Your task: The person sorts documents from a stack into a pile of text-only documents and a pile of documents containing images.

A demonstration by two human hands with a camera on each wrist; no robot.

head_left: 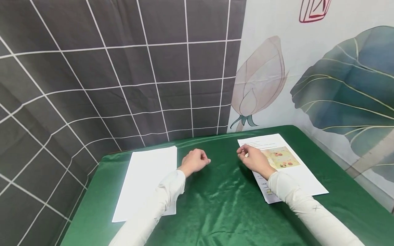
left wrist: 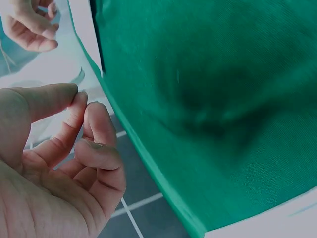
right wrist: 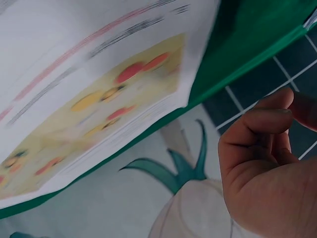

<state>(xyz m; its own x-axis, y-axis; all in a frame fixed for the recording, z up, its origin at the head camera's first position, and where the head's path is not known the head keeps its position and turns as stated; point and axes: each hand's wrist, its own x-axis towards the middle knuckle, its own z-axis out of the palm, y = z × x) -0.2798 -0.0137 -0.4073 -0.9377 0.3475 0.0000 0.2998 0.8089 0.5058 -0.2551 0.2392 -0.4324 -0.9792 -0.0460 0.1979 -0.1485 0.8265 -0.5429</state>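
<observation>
My left hand hovers over the green cloth beside the right edge of a stack of white paper. In the left wrist view the left hand has loosely bent fingers and holds nothing; its thumb tip meets or nearly meets the index fingertip. Above the left edge of a printed sheet with a yellow picture is my right hand. Its fingers are loosely curled in the right wrist view, with nothing visible between them. That printed sheet appears there with red and black text lines.
A green cloth with wrinkles covers the table, bare between the two paper stacks. Behind it hang a dark grey curtain with white grid lines and a white cloth printed with a lotus bud and leaf.
</observation>
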